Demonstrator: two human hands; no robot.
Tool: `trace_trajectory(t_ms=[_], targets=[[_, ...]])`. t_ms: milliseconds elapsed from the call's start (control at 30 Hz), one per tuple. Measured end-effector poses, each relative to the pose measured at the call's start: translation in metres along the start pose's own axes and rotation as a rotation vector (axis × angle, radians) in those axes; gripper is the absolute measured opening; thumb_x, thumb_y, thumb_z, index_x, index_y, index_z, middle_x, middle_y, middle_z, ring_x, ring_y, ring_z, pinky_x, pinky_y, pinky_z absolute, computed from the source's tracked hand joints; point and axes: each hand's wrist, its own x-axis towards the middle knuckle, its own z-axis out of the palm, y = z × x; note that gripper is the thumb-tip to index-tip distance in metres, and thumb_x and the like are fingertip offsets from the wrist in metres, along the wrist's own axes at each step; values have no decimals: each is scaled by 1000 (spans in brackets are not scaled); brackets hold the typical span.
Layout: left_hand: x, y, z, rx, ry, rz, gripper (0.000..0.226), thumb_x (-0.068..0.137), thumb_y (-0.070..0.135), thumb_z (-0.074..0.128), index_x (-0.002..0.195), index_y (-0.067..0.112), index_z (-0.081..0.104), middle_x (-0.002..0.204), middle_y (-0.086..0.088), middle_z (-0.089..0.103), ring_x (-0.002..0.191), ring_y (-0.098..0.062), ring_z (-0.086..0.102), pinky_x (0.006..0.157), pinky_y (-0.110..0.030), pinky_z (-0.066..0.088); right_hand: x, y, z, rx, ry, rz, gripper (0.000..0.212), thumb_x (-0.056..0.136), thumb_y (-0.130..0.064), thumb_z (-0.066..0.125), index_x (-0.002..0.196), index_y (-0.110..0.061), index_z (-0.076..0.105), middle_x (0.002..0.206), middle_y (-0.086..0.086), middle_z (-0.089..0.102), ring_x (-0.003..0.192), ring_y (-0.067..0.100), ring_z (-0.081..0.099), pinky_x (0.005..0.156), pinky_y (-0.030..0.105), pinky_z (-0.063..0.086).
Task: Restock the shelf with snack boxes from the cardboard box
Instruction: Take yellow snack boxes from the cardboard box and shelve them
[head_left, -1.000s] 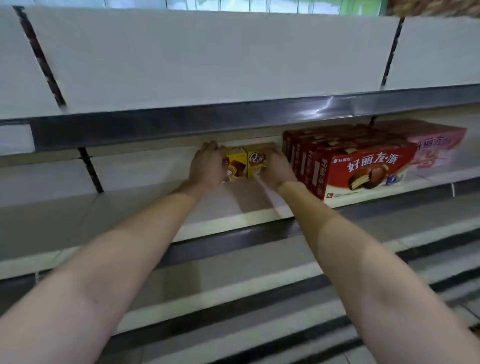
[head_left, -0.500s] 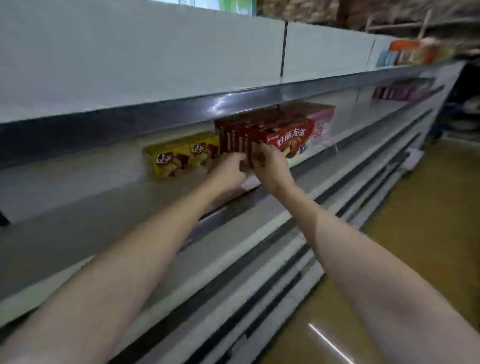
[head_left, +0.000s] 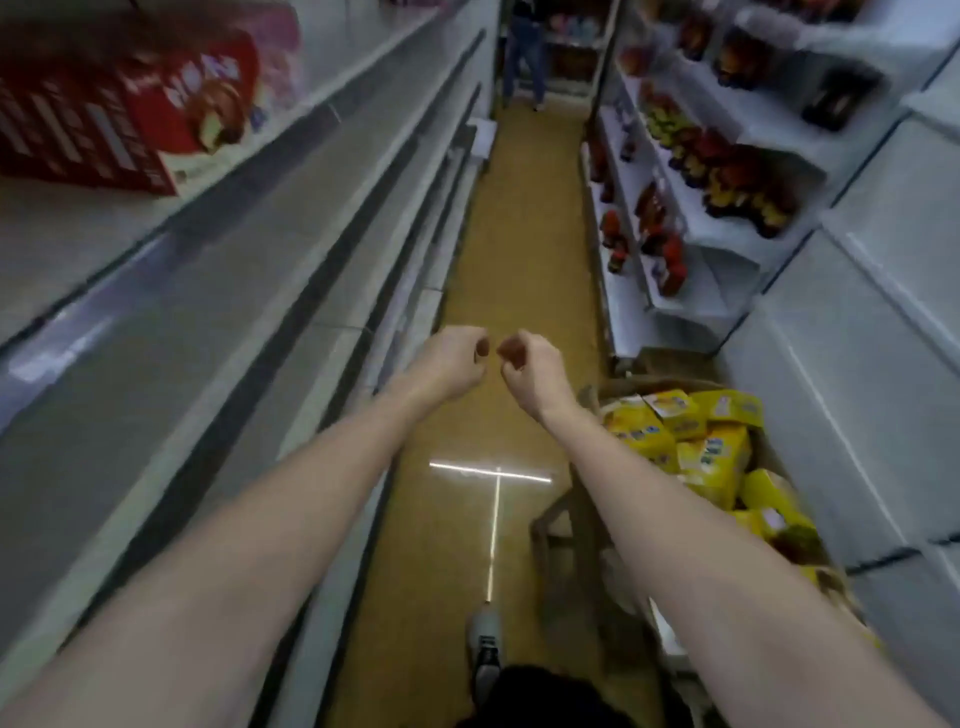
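Note:
My left hand (head_left: 451, 366) and my right hand (head_left: 531, 370) hang side by side over the aisle floor, fingers loosely curled, holding nothing. The cardboard box (head_left: 605, 402) stands on the floor at the right, full of several yellow snack boxes (head_left: 691, 447). My right hand is a short way left of its near corner. On the shelf (head_left: 218, 208) at the upper left stand red snack boxes (head_left: 130, 119), blurred, with a pink box behind them.
The yellow aisle floor (head_left: 519, 249) runs ahead between two shelf units. The right shelves (head_left: 727, 156) carry bottles and packets. A person (head_left: 527, 57) stands at the far end. My shoe (head_left: 485, 649) shows at the bottom.
My view has swung right from the shelf face to look down the aisle. Both hands have left the boxes on the shelf and drawn back over the floor, empty.

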Motion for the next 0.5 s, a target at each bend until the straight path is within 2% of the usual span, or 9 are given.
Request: trace_trajectory(t_ms=[100,200,267,367,500], targets=[[3,35,55,-58,-96,76,14,87,16,57,96,16,68,97,-9,70,92,-28,65,79,-38,55,-42,54,-20,-12,48,147,14,80,-3,62,91,-8,69,93,13,68,89,28,63,82,33,47],[2,69,102,-110,-181,113,14,87,12,58,94,10,70,93,-14,71,88,-31,65,73,-35,52,-76,103,-41,-7,80,285,15,82,-3,62,93,-9,69,95,8,69,92,23,62,80,30,47],[4,90,129,-135,-235,133,12,86,10,58,90,7,69,89,-15,71,85,-32,65,71,-38,51,-96,134,-53,1,121,384,14,82,-4,62,91,-13,67,94,5,69,90,23,63,80,33,50],[9,117,168,-184,-278,121,13,84,3,57,88,6,69,87,-13,72,83,-30,65,67,-31,46,-115,173,-68,-2,139,521,13,84,-7,61,93,-16,64,97,4,66,93,24,61,82,36,52],[19,143,211,-150,-360,129,18,85,8,61,99,6,70,96,-11,72,89,-29,67,76,-33,49,-129,218,-85,15,170,645,14,86,-7,63,96,-17,65,99,2,67,94,22,63,81,30,51]])
